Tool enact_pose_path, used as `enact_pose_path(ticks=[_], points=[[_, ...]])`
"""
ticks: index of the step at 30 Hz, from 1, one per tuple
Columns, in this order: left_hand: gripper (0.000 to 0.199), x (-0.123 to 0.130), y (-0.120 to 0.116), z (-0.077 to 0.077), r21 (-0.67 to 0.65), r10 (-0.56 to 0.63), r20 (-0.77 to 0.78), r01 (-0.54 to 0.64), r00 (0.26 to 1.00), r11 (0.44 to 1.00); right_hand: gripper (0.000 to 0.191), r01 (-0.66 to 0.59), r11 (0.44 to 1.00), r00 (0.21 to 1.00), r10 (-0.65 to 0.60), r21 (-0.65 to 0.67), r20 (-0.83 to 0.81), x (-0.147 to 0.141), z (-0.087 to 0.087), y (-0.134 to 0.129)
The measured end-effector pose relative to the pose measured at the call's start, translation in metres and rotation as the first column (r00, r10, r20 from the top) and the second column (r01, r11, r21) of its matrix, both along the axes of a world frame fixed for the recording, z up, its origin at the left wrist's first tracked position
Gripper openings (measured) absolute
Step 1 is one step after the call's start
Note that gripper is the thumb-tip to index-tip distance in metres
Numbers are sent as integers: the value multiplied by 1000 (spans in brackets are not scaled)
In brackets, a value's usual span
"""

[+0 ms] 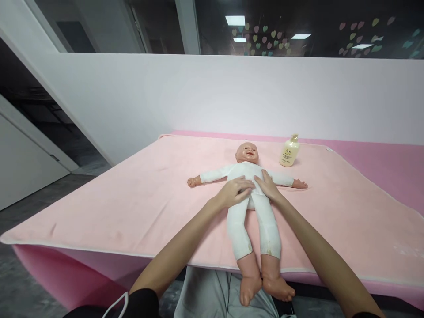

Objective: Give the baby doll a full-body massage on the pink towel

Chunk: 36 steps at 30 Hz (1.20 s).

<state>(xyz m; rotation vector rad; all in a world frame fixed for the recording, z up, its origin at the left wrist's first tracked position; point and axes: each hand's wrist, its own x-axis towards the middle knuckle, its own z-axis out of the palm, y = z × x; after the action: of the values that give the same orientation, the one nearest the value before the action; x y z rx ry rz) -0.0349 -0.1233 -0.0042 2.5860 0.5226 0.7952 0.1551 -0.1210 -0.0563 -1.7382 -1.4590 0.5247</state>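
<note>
A baby doll [253,207] with a white cloth body lies on its back on the pink blanket [132,190], head away from me and feet past the front edge. My left hand [234,191] rests on the left side of its belly, fingers slightly bent and a little apart. On the right side of its torso lies my right hand [267,185], thumb and fingers spread. Neither hand grips anything; both touch the doll.
A pale yellow pump bottle [289,151] stands right of the doll's head. A white wall [215,92] rises behind the table, windows above it. Pink surface [380,163] shows beyond the blanket at the right.
</note>
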Motion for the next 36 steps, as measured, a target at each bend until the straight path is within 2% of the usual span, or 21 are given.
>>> enact_pose_path(ticks=[2, 5, 8, 11, 13, 17, 19, 21, 23, 25, 27, 28, 30, 33, 36], points=[[33, 2, -1, 2, -70, -32, -35, 30, 999, 997, 72, 0, 999, 1000, -1, 48, 6, -1, -3, 1], [36, 2, 6, -1, -124, 20, -101, -32, 995, 992, 71, 10, 996, 999, -14, 91, 41, -4, -2, -2], [45, -1, 18, -8, -143, 173, -172, -198, 970, 970, 70, 27, 996, 999, -30, 83, 41, -7, 1, -6], [58, -6, 30, -17, -170, 350, -193, -383, 917, 908, 68, 30, 997, 998, -34, 77, 51, -8, 4, -8], [60, -8, 34, -22, -176, 423, -184, -453, 887, 874, 67, 29, 996, 997, -34, 81, 65, -8, 4, -8], [57, -10, 37, -28, -131, 478, -144, -495, 867, 859, 64, 37, 994, 996, -45, 100, 82, -7, 5, -9], [56, -10, 37, -29, -111, 483, -127, -497, 866, 861, 61, 36, 986, 992, -56, 161, 116, -9, 8, -13], [56, -10, 37, -30, -103, 479, -115, -490, 870, 866, 57, -66, 959, 980, 10, 276, 200, -13, 16, -21], [56, -11, 38, -31, -106, 473, -105, -483, 875, 869, 49, -305, 890, 927, 196, 338, 320, -21, 25, -31], [54, -11, 38, -32, -113, 468, -95, -476, 879, 872, 39, -522, 800, 829, 393, 298, 398, -29, 34, -39], [51, -12, 39, -32, -120, 465, -83, -472, 881, 873, 36, -612, 756, 765, 492, 232, 415, -33, 38, -42], [51, -12, 39, -33, -122, 466, -76, -472, 881, 873, 37, -616, 761, 758, 501, 205, 417, -34, 39, -42], [50, -11, 39, -33, -128, 474, -67, -479, 878, 869, 39, -565, 809, 780, 459, 162, 426, -29, 36, -37], [49, -10, 39, -32, -129, 481, -57, -484, 875, 866, 48, -383, 918, 854, 307, 107, 420, -14, 27, -26], [46, -10, 37, -30, -121, 480, -12, -478, 877, 870, 57, -235, 971, 918, 205, 49, 339, -1, 19, -19]])
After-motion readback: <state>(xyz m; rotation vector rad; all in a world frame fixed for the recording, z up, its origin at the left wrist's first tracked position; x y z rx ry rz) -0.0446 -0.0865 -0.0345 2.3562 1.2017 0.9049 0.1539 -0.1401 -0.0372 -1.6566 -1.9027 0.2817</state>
